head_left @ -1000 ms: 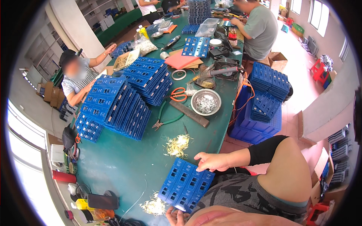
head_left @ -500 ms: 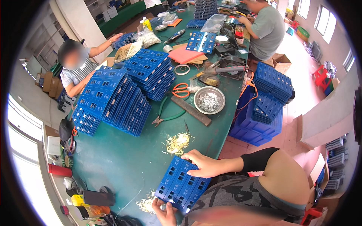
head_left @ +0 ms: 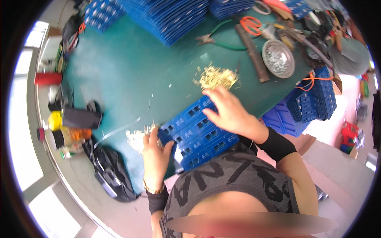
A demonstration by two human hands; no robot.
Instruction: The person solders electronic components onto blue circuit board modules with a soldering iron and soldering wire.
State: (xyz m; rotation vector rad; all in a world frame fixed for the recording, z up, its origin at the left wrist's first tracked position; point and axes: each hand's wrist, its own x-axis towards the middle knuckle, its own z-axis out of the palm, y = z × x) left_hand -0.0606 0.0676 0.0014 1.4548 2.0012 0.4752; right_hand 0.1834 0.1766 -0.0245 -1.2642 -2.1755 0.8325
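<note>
A blue circuit board panel (head_left: 199, 134) with rows of small dark cutouts lies tilted in front of me at the table's near edge. My left hand (head_left: 154, 156) grips its left edge, thumb over the board and fingertips at the corner. With its thumb on the face and fingers along the far edge, my right hand (head_left: 231, 114) holds the upper right side. Beyond those fingers is a heap of thin yellow strips (head_left: 217, 77). A paler heap of small pieces (head_left: 136, 138) sits beside my left fingers. The panel's underside is hidden.
Tall stacks of blue panels (head_left: 170, 20) stand at the far side. Green-handled pliers (head_left: 220, 41), a dark bar (head_left: 252, 53) and a metal bowl (head_left: 278, 58) of small silvery parts lie right. A phone (head_left: 81, 118), bottles and a black bag (head_left: 111, 170) are left.
My view has swung downward and toward the left, so the far table has mostly left the picture. Both hands stay at the panel, which appears turned in view.
</note>
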